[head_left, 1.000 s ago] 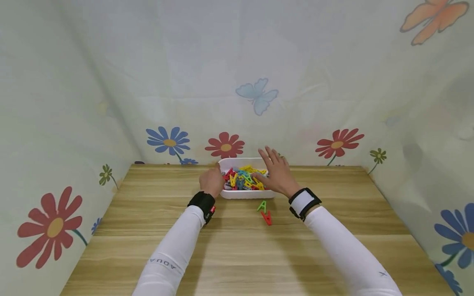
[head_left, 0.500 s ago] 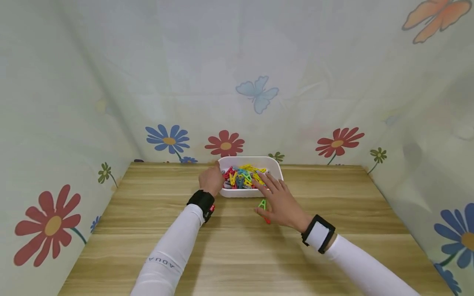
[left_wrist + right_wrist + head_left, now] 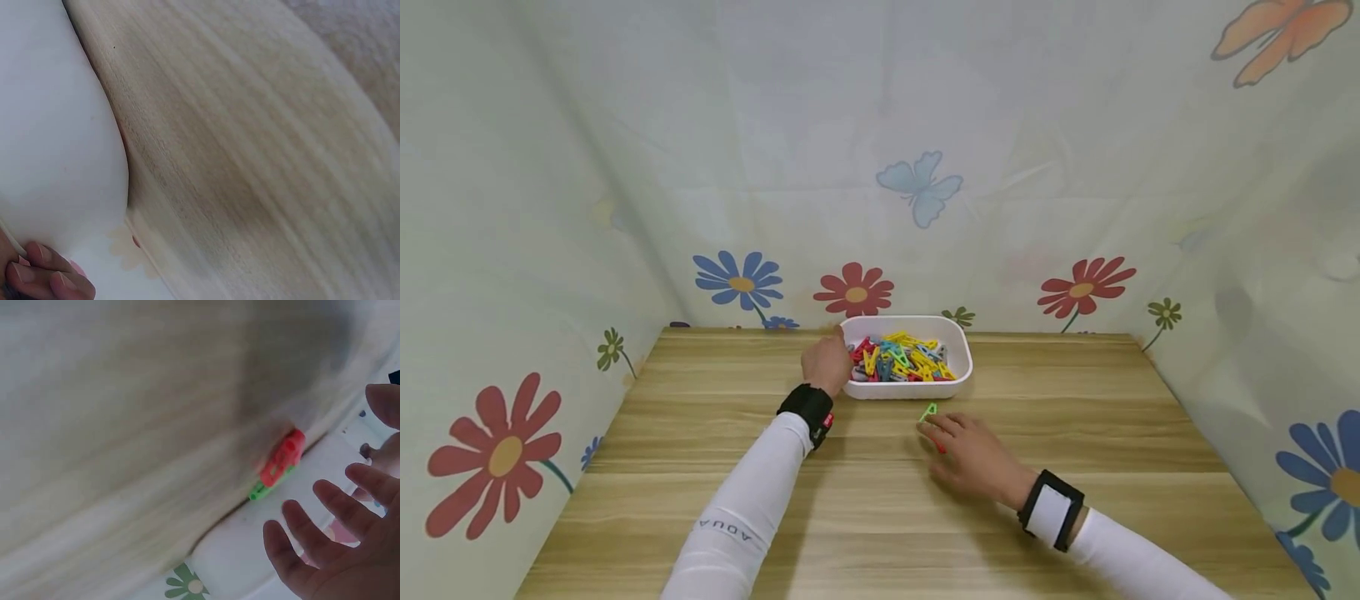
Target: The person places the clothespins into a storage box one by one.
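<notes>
A white plastic basket full of colourful clothespins stands at the back of the table. My left hand grips its left rim; in the left wrist view the fingertips curl over the edge of the basket. My right hand hovers low in front of the basket and holds nothing. Its fingers are spread and slightly bent in the right wrist view. Close by lie a red clothespin, partly hidden by that hand in the head view, and a green clothespin just behind it.
The wood-grain table runs up to a pale cloth backdrop printed with flowers and butterflies. Similar cloth hangs along the left and right sides of the table.
My right hand has moved from over the basket's right end back toward me, down beside the red and green clothespins. The left hand stays on the basket's rim.
</notes>
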A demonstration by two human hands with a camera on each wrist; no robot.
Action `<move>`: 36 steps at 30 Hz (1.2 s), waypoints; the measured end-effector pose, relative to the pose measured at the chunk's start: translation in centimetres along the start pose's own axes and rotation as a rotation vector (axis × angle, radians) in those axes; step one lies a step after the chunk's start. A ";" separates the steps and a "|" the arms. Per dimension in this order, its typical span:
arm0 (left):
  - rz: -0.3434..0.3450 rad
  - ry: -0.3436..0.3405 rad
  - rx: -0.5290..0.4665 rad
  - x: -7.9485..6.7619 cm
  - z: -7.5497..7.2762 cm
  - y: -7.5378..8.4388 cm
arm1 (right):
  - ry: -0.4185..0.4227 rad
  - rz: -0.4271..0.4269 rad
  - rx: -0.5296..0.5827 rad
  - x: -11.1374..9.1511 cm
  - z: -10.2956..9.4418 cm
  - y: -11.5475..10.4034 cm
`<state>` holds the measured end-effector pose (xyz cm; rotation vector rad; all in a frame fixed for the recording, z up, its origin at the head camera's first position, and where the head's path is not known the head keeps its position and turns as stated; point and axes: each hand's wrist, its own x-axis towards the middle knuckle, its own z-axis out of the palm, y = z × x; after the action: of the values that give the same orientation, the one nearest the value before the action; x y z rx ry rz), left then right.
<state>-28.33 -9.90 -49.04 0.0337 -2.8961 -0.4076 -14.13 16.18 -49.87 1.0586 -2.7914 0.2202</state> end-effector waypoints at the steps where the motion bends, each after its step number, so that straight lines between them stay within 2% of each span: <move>1: -0.005 -0.011 0.003 0.0 0.0 0.0 | 0.005 -0.011 -0.001 -0.1 0.2 0.0; 4: -0.014 -0.038 0.006 0.1 0.0 0.0 | 0.017 -0.025 -0.004 -0.3 0.7 0.1; 11: -0.041 -0.090 -0.008 0.3 -0.1 -0.1 | -0.006 0.013 -0.010 -0.4 1.2 -0.1; 17: -0.035 -0.079 -0.009 0.1 -0.3 0.1 | 0.051 -0.056 -0.022 -0.4 1.7 -0.4; 23: -0.027 -0.071 0.001 -0.1 -0.6 0.2 | 0.018 -0.073 0.012 -0.2 1.4 -0.7; 28: -0.031 -0.078 0.005 -0.2 -0.8 0.4 | 0.035 -0.040 0.063 1.1 -0.2 -0.9; 31: -0.031 -0.079 0.003 -0.2 -0.9 0.4 | 0.084 -0.009 0.083 2.4 -2.1 -1.0; 36: -0.028 -0.079 0.009 -0.1 -0.7 0.4 | 0.168 0.030 0.044 5.2 -4.8 -0.6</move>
<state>-28.06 -9.76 -48.27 0.0615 -2.9782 -0.4099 -17.16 13.25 -44.13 0.9593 -2.6645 0.3579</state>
